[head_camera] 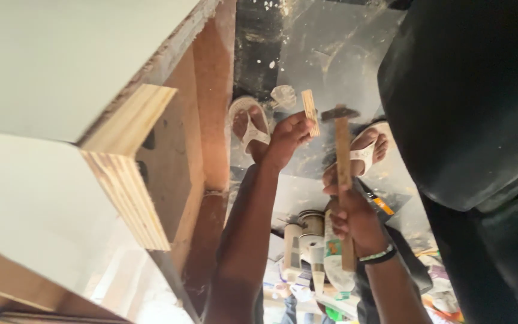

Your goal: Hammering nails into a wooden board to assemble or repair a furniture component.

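White-faced plywood panels point(61, 66) fill the left, above a dusty dark floor point(331, 54), apparently brightly daylit.

Bright daylight from lower left, white panel point(43, 66) washed out by glare, dark mass point(475, 102) at right underexposed, soft motion blur throughout, clutter below unfocused

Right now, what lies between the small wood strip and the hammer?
In the head view, no object lies between the small wood strip in the left hand and the hammer held by the right hand; only grey floor shows.
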